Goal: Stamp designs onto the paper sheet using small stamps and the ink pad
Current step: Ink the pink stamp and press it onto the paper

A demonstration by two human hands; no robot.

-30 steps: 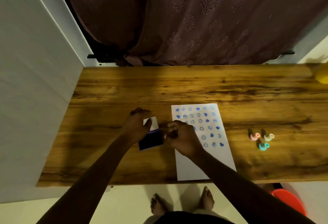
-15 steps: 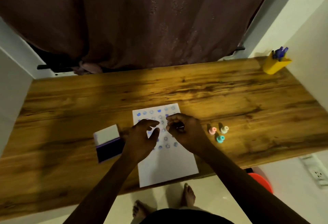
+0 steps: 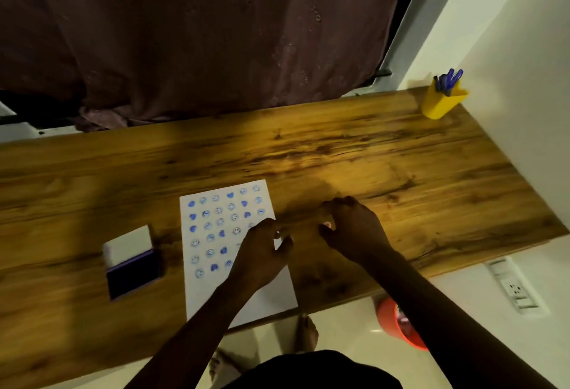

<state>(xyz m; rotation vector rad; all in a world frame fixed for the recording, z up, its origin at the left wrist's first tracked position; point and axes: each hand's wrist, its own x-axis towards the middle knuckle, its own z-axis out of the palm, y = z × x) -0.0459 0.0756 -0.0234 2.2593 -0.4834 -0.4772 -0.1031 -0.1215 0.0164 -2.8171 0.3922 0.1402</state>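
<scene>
On grained wood table (image 3: 401, 157), flat stamped paper sheet (image 3: 216, 228), boxy ink pad (image 3: 132, 262)

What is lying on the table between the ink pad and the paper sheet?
Nothing: in the head view, only a bare strip of wooden table separates the ink pad from the paper sheet.

A wooden table (image 3: 339, 154) crosses the middle of the frame. A dark brown patterned curtain (image 3: 200, 34) fills the upper left. A white wall (image 3: 524, 49) stands at upper right, a pale tiled floor (image 3: 345, 327) at the bottom.
</scene>
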